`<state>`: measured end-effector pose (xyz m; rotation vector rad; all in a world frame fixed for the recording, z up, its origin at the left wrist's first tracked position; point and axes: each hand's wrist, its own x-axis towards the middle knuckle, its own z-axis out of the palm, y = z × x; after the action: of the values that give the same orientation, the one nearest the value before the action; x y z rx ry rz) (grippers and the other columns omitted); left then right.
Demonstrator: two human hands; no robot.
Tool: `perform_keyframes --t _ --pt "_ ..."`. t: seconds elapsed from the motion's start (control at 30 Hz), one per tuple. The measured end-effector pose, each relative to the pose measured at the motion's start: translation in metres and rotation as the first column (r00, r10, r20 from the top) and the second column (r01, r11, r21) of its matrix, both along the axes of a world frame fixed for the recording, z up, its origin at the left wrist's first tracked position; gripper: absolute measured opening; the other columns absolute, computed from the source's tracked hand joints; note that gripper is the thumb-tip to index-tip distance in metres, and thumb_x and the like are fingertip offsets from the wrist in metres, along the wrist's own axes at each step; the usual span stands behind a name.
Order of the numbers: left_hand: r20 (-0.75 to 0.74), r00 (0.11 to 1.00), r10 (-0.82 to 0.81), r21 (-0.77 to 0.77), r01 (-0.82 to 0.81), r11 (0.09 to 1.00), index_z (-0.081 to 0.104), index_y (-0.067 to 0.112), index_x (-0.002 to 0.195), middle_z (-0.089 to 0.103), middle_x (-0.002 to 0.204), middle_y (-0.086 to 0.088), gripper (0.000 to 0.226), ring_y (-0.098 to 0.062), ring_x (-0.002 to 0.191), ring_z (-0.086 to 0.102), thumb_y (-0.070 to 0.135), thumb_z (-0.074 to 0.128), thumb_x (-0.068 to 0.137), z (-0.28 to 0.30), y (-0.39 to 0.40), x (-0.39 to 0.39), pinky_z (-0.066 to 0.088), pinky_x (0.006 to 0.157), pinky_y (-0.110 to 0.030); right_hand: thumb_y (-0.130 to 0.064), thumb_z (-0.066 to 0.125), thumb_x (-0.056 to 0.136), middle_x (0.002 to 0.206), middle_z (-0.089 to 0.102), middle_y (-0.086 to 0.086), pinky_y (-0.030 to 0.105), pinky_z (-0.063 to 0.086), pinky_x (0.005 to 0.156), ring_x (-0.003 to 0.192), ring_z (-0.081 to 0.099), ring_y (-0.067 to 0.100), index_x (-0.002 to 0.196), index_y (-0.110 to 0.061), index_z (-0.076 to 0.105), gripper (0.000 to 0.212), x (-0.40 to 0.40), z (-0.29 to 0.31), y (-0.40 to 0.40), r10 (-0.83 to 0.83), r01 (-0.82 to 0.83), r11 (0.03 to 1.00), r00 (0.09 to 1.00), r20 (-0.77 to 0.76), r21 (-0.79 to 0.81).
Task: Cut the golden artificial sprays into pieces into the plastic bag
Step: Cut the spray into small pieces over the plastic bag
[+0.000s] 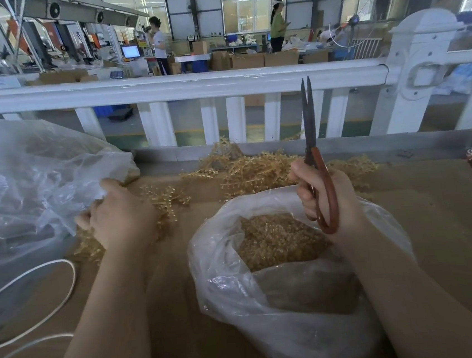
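— Item: sprays (170, 199)?
— Loose on the table, under and beside the left hand (121, 211), whose fingers curl onto them; bag (270, 292) lies right.
— Scissors (313, 153)?
— Upright, blades closed, gripped by right hand (327, 195) above the bag.

Your two arms enter from the 6 o'clock edge, one from about 7 o'clock and one from about 5 o'clock. Both forearms are bare right down to the frame edge, with no sleeve or cuff showing. Your left hand (122, 214) is bare: no glove, and no ring, watch or band shows at the wrist. Your right hand (327, 195) is bare too, with short, unpainted nails on the fingers facing you. The wide lens stretches both forearms thick near the bottom edge.
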<state>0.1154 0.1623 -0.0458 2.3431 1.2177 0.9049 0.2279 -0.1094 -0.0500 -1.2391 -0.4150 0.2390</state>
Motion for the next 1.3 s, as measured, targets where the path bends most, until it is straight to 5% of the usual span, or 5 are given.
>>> perform_keyframes --t 0.17,0.3,0.57,1.0,1.3 --pt "0.017 0.996 0.091 0.206 -0.093 0.974 0.046 0.003 0.119 0.050 0.122 -0.027 0.043 -0.041 0.119 0.040 0.000 0.055 0.077 0.003 -0.010 0.001 0.027 0.097 -0.050 -0.043 0.081 0.078 0.051 0.059 -0.001 0.019 0.042 0.041 0.039 0.051 0.010 0.083 -0.011 0.072 0.034 -0.004 0.003 0.009 -0.147 0.187 0.939 0.977 0.153 -0.287" --pt "0.033 0.952 -0.303 0.384 0.268 0.884 0.063 0.011 0.112 0.061 0.114 -0.016 0.028 -0.037 0.110 0.052 0.005 0.058 0.086 0.012 -0.034 0.018 0.034 0.093 -0.047 -0.053 0.077 0.080 0.060 0.069 -0.012 0.029 0.052 0.056 0.056 0.065 0.007 0.070 -0.027 0.072 0.028 -0.004 -0.003 0.016 -0.151 0.383 0.720 0.900 0.408 -0.579" --pt "-0.420 0.545 -0.726 -0.117 0.761 0.638 0.011 0.028 0.159 0.002 0.167 0.001 0.066 -0.018 0.153 -0.001 0.046 0.039 0.102 -0.031 -0.074 0.047 -0.001 0.120 -0.051 -0.063 0.073 0.078 0.058 0.066 -0.013 0.025 0.042 0.054 0.063 0.063 0.005 0.072 -0.030 0.069 0.034 -0.006 -0.007 0.017 -0.168 0.450 0.623 0.876 0.453 -0.639" --pt "0.033 0.671 -0.740 -0.265 0.720 0.641 0.058 0.021 0.110 0.064 0.097 0.002 0.021 -0.017 0.087 0.062 0.032 0.040 0.105 -0.018 -0.067 0.047 0.051 0.081 -0.037 -0.061 0.069 0.083 0.061 0.068 -0.007 0.030 0.051 0.056 0.063 0.065 0.012 0.075 -0.026 0.069 0.036 -0.004 -0.011 0.018 -0.166 0.455 0.607 0.874 0.456 -0.652" --pt "-0.316 0.695 -0.646 -0.177 0.626 0.760 0.064 0.016 0.129 0.068 0.123 -0.006 0.034 -0.023 0.105 0.065 0.009 0.050 0.098 -0.016 -0.071 0.083 0.053 0.092 -0.034 -0.060 0.070 0.083 0.067 0.069 -0.007 0.031 0.056 0.064 0.067 0.065 0.011 0.079 -0.025 0.071 0.036 0.001 -0.015 0.017 -0.156 0.468 0.584 0.867 0.474 -0.663"
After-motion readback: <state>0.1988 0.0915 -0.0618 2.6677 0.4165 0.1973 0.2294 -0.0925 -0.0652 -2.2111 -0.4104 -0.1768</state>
